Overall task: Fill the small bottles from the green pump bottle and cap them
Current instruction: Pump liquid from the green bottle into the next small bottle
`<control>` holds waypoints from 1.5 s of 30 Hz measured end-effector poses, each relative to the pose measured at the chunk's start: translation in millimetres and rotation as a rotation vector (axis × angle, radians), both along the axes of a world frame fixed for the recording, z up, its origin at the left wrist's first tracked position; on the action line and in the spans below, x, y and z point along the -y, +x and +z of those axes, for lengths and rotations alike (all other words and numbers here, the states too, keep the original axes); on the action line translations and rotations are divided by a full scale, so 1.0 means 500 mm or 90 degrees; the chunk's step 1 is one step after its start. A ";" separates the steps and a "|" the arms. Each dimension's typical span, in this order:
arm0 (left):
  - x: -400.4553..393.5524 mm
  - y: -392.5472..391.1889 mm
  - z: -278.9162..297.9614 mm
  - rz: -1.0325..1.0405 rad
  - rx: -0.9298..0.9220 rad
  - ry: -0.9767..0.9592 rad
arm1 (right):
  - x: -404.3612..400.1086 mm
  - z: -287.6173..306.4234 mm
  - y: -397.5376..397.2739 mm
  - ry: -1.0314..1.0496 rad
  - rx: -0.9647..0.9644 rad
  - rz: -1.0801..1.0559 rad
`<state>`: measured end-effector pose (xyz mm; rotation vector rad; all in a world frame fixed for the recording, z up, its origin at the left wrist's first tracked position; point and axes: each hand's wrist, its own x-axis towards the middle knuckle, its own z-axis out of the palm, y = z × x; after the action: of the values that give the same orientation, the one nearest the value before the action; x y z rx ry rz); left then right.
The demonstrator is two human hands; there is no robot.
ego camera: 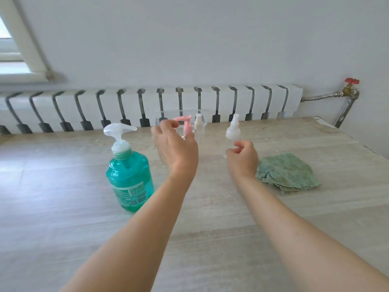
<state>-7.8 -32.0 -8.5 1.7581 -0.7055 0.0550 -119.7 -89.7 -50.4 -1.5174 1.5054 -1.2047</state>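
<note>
Both of my bare forearms reach out over the pale wood-grain table (63,207). Furthest left stands the green pump bottle (129,175), upright, its clear pump head turned sideways, just beside my left forearm. My left hand (175,148) hovers next, fingers spread and loosely curved, holding nothing — the fingertips (190,137) sit in front of a clear plastic container (160,118) at the back of the table. Inside that container, as far as I can tell, stand a small bottle with a pink pump (186,125) and a small bottle with a white spray cap (199,123), both upright. To the right my right hand (242,158) pinches the body of a small clear bottle with a white spray top (232,129) — held upright, though whether its base touches the table I cannot tell. Just beside that wrist lies a crumpled green cloth (288,173). Behind the table runs a white radiator (147,102), with a red valve (352,81) at far right.
</note>
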 end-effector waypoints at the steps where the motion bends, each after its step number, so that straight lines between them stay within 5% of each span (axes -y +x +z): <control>1: -0.003 0.013 0.005 0.056 -0.013 0.013 | -0.008 0.002 0.009 0.007 -0.001 0.030; 6: 0.006 0.058 -0.009 0.045 -0.106 0.159 | -0.035 0.003 0.038 0.030 -0.001 0.142; 10: 0.023 0.067 -0.028 -0.045 -0.177 0.148 | -0.046 0.000 0.043 0.037 0.006 0.190; 22: -0.030 0.025 -0.017 -0.052 -0.094 0.092 | -0.083 0.015 0.064 0.028 -0.050 0.285; 27: -0.079 0.027 -0.005 -0.203 -0.192 0.033 | -0.110 0.028 0.059 0.092 0.043 0.408; 34: -0.112 0.029 0.013 -0.465 -0.438 0.052 | -0.132 0.041 0.014 0.116 -0.056 0.490; 45: -0.096 -0.011 0.001 -0.282 -0.300 0.020 | -0.129 0.038 -0.012 0.054 -0.087 0.417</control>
<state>-13.5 16.2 -8.2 1.5266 -0.7271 -0.6533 -125.5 -25.2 -31.3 -1.8574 0.9882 -0.6540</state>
